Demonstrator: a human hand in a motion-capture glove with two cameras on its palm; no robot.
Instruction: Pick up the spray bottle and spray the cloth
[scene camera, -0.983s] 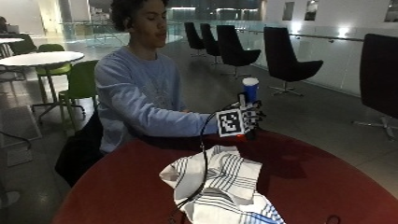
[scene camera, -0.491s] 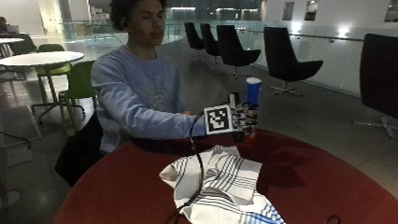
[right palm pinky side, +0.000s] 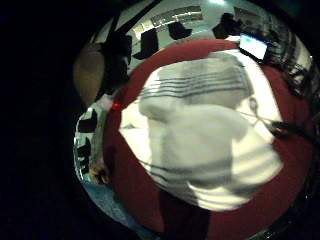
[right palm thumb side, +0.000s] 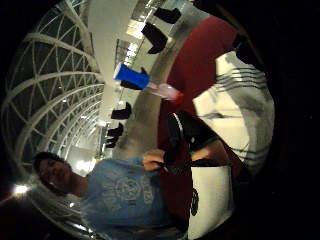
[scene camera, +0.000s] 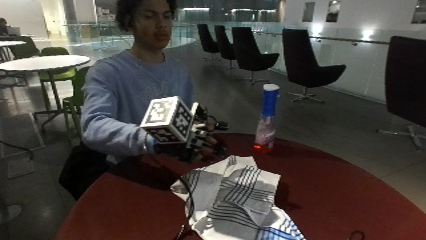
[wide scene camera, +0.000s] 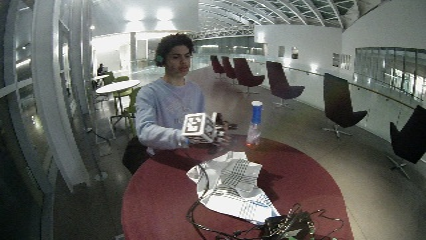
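Observation:
The spray bottle (scene camera: 266, 120), clear with pink liquid and a blue cap, stands upright on the red round table (scene camera: 346, 190) at its far edge. Nothing touches it. My gloved right hand (scene camera: 198, 144) hovers to the bottle's left, above the near corner of the cloth, fingers relaxed and holding nothing. The white cloth with dark stripes (scene camera: 233, 200) lies crumpled in the middle of the table. It fills the little finger side palm view (right palm pinky side: 200, 135). In the thumb side palm view the bottle (right palm thumb side: 145, 82) stands apart from the hand, beyond the cloth (right palm thumb side: 240, 100).
A small device with cables (wide scene camera: 286, 227) lies at the table's front edge, and a cable runs from it across the cloth. Black chairs (scene camera: 306, 65) stand behind the table. A lit screen (right palm pinky side: 252, 46) sits at the table's rim.
My hand was at the bottle one second ago. It has come off it and moved left, toward the person, over the cloth. The bottle stays standing.

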